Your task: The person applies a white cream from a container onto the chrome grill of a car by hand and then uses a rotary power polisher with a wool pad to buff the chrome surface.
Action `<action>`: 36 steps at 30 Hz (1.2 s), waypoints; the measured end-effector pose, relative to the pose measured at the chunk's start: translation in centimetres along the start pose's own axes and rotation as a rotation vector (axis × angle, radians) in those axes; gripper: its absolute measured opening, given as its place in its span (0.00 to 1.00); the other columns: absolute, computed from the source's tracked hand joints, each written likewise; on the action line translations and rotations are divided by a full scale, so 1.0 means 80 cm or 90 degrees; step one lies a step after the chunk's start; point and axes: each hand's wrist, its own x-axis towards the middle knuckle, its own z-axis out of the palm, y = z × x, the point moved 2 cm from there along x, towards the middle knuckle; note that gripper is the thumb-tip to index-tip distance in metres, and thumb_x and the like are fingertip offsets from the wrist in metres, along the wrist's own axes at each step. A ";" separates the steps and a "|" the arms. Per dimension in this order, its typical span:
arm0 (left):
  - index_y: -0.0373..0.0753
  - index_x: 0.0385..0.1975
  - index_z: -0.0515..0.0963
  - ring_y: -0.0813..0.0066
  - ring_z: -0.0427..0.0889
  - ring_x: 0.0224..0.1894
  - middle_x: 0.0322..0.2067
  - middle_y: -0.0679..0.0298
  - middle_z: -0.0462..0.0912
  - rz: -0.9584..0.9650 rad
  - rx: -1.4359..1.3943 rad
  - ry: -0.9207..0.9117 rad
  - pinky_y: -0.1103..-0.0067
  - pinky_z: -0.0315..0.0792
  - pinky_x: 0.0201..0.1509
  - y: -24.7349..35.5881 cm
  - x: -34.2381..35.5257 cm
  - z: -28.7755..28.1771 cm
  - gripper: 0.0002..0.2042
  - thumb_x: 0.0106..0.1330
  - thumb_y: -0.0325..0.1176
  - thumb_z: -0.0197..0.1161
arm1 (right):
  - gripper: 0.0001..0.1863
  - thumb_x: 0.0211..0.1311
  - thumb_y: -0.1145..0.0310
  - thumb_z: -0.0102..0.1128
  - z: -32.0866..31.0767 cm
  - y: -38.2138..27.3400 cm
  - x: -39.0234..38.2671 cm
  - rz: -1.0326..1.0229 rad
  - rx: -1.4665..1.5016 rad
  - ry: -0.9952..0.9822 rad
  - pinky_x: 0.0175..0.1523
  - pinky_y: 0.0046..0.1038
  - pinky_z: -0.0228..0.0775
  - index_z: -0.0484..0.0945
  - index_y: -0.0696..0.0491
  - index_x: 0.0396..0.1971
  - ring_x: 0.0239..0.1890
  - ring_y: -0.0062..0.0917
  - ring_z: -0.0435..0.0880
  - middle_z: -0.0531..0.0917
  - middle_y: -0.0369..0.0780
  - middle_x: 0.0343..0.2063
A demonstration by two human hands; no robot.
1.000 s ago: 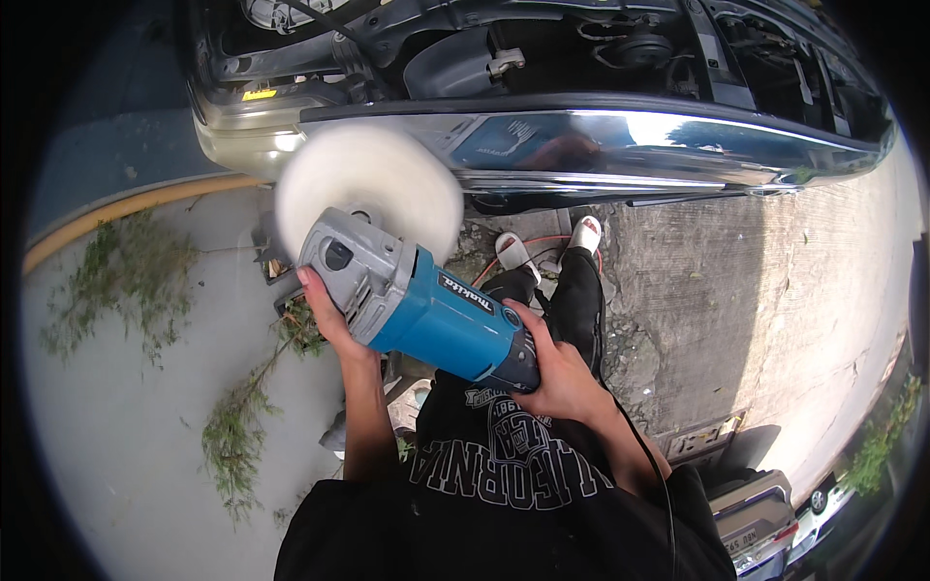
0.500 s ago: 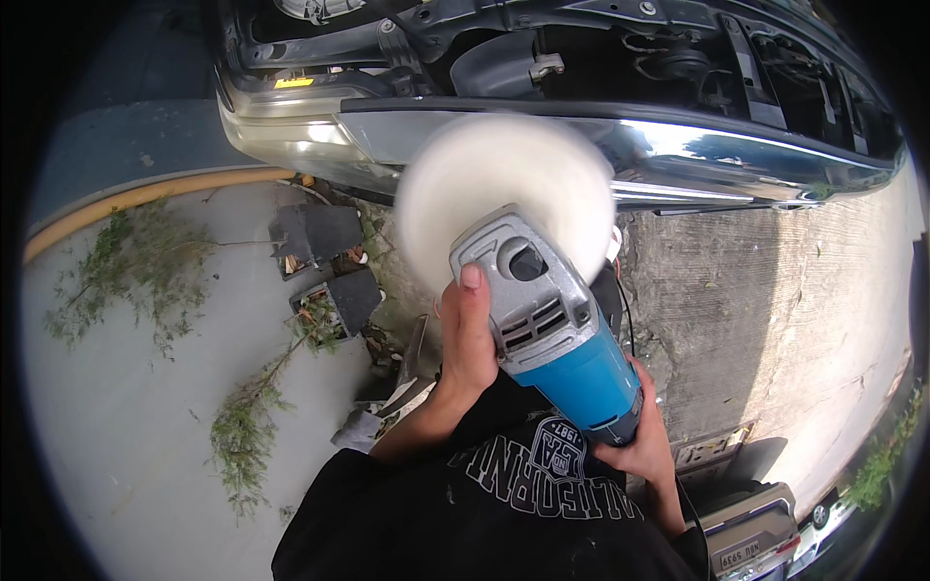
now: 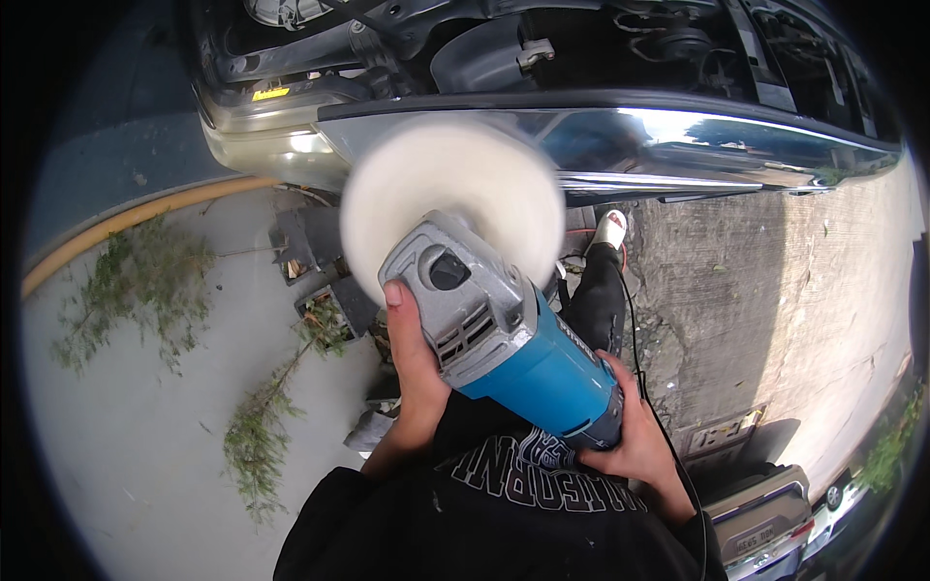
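Head view: one blue-bodied polisher (image 3: 528, 353) with grey gear head and blurred white wool pad (image 3: 450, 198), the pad lying beyond the fingertips against the chrome bumper (image 3: 697, 136) of a car with its engine bay open. Left hand (image 3: 412, 353), fingers pressed together, lies along the grey head's near side; right hand (image 3: 635, 431), fingers curled, grips the blue rear handle. Below the fingers: concrete ground (image 3: 126, 455) with scattered green cuttings (image 3: 257, 441).
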 end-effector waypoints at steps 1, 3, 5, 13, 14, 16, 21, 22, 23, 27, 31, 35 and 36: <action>0.33 0.60 0.65 0.69 0.74 0.55 0.54 0.57 0.73 -0.007 -0.005 0.026 0.73 0.68 0.60 -0.001 -0.004 -0.002 0.33 0.73 0.59 0.42 | 0.57 0.36 0.67 0.73 -0.001 -0.001 0.000 0.013 0.005 -0.024 0.56 0.43 0.73 0.47 0.48 0.69 0.49 0.56 0.79 0.72 0.53 0.58; 0.33 0.60 0.66 0.68 0.76 0.53 0.53 0.57 0.74 0.017 -0.004 0.035 0.73 0.70 0.58 -0.004 -0.003 -0.005 0.32 0.73 0.59 0.42 | 0.57 0.36 0.67 0.73 0.001 -0.002 0.001 0.009 0.004 -0.026 0.56 0.43 0.73 0.47 0.48 0.69 0.49 0.56 0.79 0.72 0.53 0.58; 0.32 0.60 0.66 0.68 0.77 0.52 0.53 0.56 0.74 0.053 0.020 0.034 0.73 0.71 0.57 0.002 0.006 -0.001 0.32 0.73 0.59 0.42 | 0.57 0.36 0.67 0.73 0.003 -0.002 0.007 -0.026 0.000 0.008 0.56 0.43 0.73 0.47 0.48 0.69 0.49 0.56 0.79 0.73 0.52 0.57; 0.33 0.59 0.67 0.69 0.76 0.54 0.53 0.57 0.75 0.005 -0.028 0.020 0.73 0.70 0.58 -0.002 0.000 -0.011 0.32 0.74 0.59 0.40 | 0.58 0.35 0.67 0.74 0.003 -0.003 0.008 0.019 0.008 -0.042 0.58 0.42 0.72 0.47 0.49 0.70 0.51 0.55 0.78 0.71 0.53 0.59; 0.33 0.59 0.67 0.69 0.75 0.54 0.53 0.57 0.74 0.010 -0.015 -0.009 0.73 0.69 0.59 -0.004 -0.002 -0.010 0.32 0.74 0.59 0.40 | 0.58 0.35 0.67 0.74 0.002 -0.001 0.005 0.040 0.005 -0.056 0.58 0.42 0.72 0.47 0.49 0.70 0.51 0.55 0.78 0.71 0.52 0.59; 0.34 0.60 0.66 0.70 0.74 0.56 0.54 0.58 0.74 0.003 -0.008 -0.085 0.73 0.67 0.61 -0.009 -0.001 -0.011 0.31 0.74 0.58 0.41 | 0.59 0.35 0.68 0.74 0.009 0.010 -0.002 -0.009 0.004 0.012 0.58 0.42 0.72 0.47 0.49 0.70 0.52 0.55 0.78 0.72 0.53 0.59; 0.34 0.58 0.67 0.71 0.74 0.55 0.53 0.59 0.74 0.067 0.008 -0.128 0.74 0.68 0.60 0.009 0.013 0.008 0.29 0.75 0.56 0.42 | 0.59 0.34 0.69 0.74 0.008 0.011 -0.001 -0.042 0.014 0.049 0.58 0.41 0.71 0.47 0.50 0.70 0.53 0.54 0.78 0.71 0.54 0.58; 0.34 0.58 0.68 0.71 0.75 0.54 0.53 0.59 0.75 0.076 -0.011 -0.110 0.74 0.68 0.59 0.012 0.017 0.006 0.29 0.75 0.56 0.43 | 0.59 0.35 0.69 0.74 0.008 0.005 0.006 -0.042 0.008 0.042 0.58 0.41 0.72 0.47 0.50 0.70 0.52 0.54 0.78 0.72 0.54 0.58; 0.34 0.57 0.68 0.70 0.75 0.54 0.52 0.59 0.75 0.085 -0.029 -0.091 0.74 0.69 0.58 0.015 0.021 0.003 0.29 0.75 0.56 0.43 | 0.58 0.35 0.69 0.73 0.009 -0.001 0.014 -0.043 0.002 0.035 0.57 0.41 0.73 0.46 0.50 0.70 0.51 0.54 0.78 0.72 0.55 0.58; 0.34 0.59 0.68 0.66 0.79 0.52 0.52 0.56 0.77 0.116 -0.069 0.050 0.71 0.74 0.55 0.017 0.050 -0.045 0.30 0.73 0.57 0.44 | 0.58 0.35 0.71 0.72 0.025 -0.022 0.051 -0.012 0.074 -0.045 0.60 0.40 0.69 0.47 0.51 0.70 0.54 0.53 0.77 0.74 0.54 0.55; 0.34 0.60 0.67 0.65 0.80 0.51 0.52 0.55 0.77 0.160 -0.070 0.062 0.69 0.76 0.53 0.020 0.061 -0.070 0.30 0.73 0.56 0.43 | 0.57 0.37 0.72 0.71 0.037 -0.024 0.075 -0.044 0.051 -0.074 0.57 0.40 0.72 0.47 0.50 0.70 0.51 0.54 0.78 0.76 0.56 0.52; 0.34 0.60 0.67 0.65 0.78 0.52 0.52 0.55 0.77 0.145 -0.065 0.029 0.70 0.74 0.56 0.013 0.050 -0.048 0.30 0.74 0.56 0.42 | 0.57 0.36 0.71 0.71 0.029 -0.010 0.063 -0.057 0.038 -0.042 0.55 0.41 0.73 0.46 0.50 0.70 0.48 0.54 0.79 0.76 0.56 0.52; 0.34 0.60 0.67 0.66 0.78 0.53 0.52 0.56 0.76 0.140 -0.059 0.027 0.70 0.73 0.56 0.006 0.043 -0.039 0.30 0.74 0.56 0.42 | 0.57 0.37 0.71 0.71 0.024 -0.004 0.053 -0.078 0.026 -0.015 0.53 0.42 0.74 0.46 0.49 0.70 0.45 0.54 0.80 0.77 0.56 0.50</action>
